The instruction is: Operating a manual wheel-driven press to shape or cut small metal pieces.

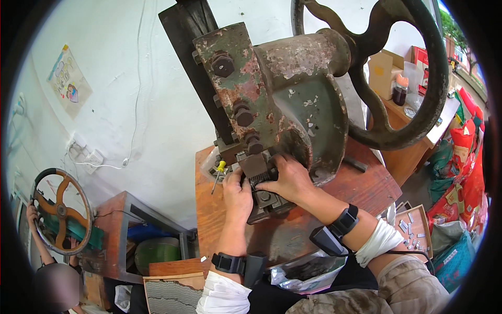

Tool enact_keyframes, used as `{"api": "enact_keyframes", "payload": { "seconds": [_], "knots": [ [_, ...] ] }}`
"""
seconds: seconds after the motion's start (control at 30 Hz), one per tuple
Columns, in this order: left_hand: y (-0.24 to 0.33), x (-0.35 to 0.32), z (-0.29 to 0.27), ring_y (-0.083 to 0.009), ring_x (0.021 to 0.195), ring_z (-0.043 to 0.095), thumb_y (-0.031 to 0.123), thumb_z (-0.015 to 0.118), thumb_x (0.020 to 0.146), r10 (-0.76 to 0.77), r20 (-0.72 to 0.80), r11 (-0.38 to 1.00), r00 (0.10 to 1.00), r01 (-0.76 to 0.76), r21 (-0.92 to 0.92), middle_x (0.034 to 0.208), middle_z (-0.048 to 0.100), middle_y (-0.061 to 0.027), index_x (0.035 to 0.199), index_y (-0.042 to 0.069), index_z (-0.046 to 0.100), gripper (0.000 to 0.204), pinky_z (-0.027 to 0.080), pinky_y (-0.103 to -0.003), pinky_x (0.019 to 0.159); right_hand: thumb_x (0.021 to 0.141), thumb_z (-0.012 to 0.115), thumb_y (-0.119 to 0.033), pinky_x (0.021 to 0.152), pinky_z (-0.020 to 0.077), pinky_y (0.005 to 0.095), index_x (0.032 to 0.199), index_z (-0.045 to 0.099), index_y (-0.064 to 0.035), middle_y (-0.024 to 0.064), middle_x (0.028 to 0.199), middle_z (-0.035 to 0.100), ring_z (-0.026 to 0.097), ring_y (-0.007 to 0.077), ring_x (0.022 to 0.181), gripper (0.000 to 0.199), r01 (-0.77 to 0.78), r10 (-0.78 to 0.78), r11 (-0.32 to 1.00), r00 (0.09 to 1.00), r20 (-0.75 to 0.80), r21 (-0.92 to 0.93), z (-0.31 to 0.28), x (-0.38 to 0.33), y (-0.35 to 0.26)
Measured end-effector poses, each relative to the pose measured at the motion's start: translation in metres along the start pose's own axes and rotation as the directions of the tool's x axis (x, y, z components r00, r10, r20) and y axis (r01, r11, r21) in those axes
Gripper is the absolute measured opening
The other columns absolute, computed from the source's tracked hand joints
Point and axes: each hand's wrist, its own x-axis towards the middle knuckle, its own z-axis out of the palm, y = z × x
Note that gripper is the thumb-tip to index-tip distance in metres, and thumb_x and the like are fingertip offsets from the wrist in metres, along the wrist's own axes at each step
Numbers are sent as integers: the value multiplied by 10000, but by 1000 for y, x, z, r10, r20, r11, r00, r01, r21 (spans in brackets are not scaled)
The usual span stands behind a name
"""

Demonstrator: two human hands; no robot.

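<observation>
Wood tabletop point(362, 189) bears a worn press point(282, 68) near white wall point(112, 57).

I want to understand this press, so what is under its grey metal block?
Under the grey metal block, thin ridges show, with a dark metal base below. The left hand and right hand hide part of this space.
</observation>
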Motion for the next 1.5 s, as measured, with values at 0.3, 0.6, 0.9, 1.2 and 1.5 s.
{"api": "enact_keyframes", "payload": {
  "seconds": [0.3,0.6,0.9,1.2,1.5],
  "knots": [
    [5,-1,-3,-349,1125,454,45,546,817,54,-20,998,998,-54,12,1160,566,-166,1153,30,569,337,361,-398,981,601,795,-293,797,470,404,1021,572,12,170,994,584,554,360,952,565,78,-78,996,997,3,40,-2,-5,0],
    [11,-4,-3,-358,1129,447,31,540,798,106,-7,992,994,-105,76,1155,579,-148,1123,17,574,327,357,-409,977,626,770,-256,819,462,400,1043,578,15,174,1017,579,545,355,978,533,69,-67,995,997,-32,69,-1,-9,-2],
    [4,-1,0,-377,1127,438,22,533,791,153,4,981,988,-153,122,1193,561,-156,1130,9,576,343,349,-421,983,618,786,-183,797,473,379,1012,620,0,167,1027,588,575,342,940,465,29,-18,982,998,-61,188,5,-7,2],
    [13,-2,2,-369,1139,436,10,520,782,81,6,990,997,-81,112,1209,541,-185,1159,8,555,378,349,-418,985,603,791,-275,780,465,415,1064,533,-15,167,1017,561,556,342,951,588,-40,43,996,999,-34,78,7,-6,1],
    [0,0,5,-349,1181,420,31,519,778,180,7,971,984,-179,161,1226,519,-168,1132,23,562,357,342,-473,973,631,791,-229,811,477,384,1023,602,0,174,1008,595,586,342,942,492,-54,40,978,997,71,202,-3,-2,13]
  ]
}}
